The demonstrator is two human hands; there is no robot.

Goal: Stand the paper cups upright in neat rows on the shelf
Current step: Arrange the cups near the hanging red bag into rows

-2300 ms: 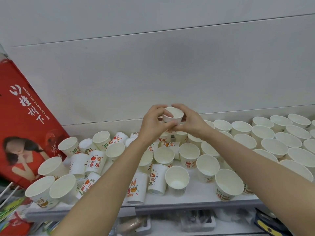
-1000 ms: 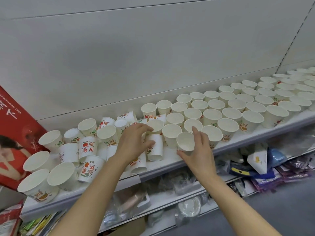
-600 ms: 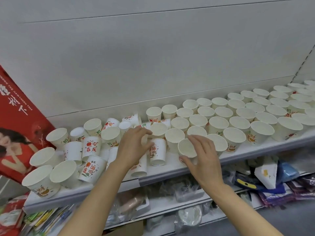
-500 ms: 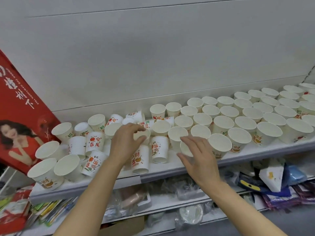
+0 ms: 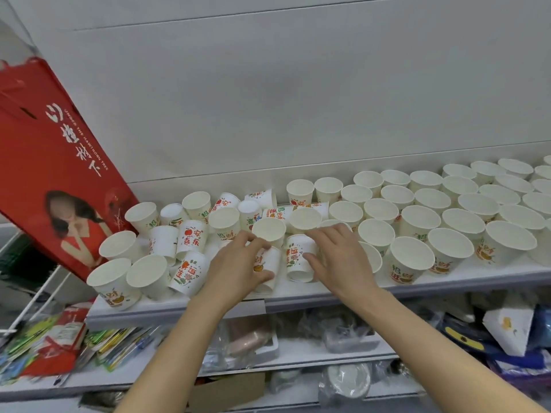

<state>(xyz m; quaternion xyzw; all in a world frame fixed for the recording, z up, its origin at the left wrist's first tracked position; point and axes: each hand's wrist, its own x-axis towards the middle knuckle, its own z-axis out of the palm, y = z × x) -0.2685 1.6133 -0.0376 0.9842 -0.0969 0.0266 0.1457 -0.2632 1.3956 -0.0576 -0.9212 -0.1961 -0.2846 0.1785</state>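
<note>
Dozens of paper cups (image 5: 419,217) crowd the white shelf (image 5: 328,296): on its right half they stand upright in tidy rows, on its left half they lie jumbled, some tipped on their sides, some upside down. A red carrier bag (image 5: 50,162) leans at the shelf's left end, now showing far more of itself than half a second ago as the view has swung left. Both hands have slid leftward into the muddle. The left hand (image 5: 238,268), which hovered above the cups a moment back, now curls its fingers and thumb around an upside-down cup (image 5: 268,271) near the front edge. The right hand (image 5: 343,257) has left the front-row cup it covered and lies with fingers straight against the neighbouring inverted cup (image 5: 298,260).
</note>
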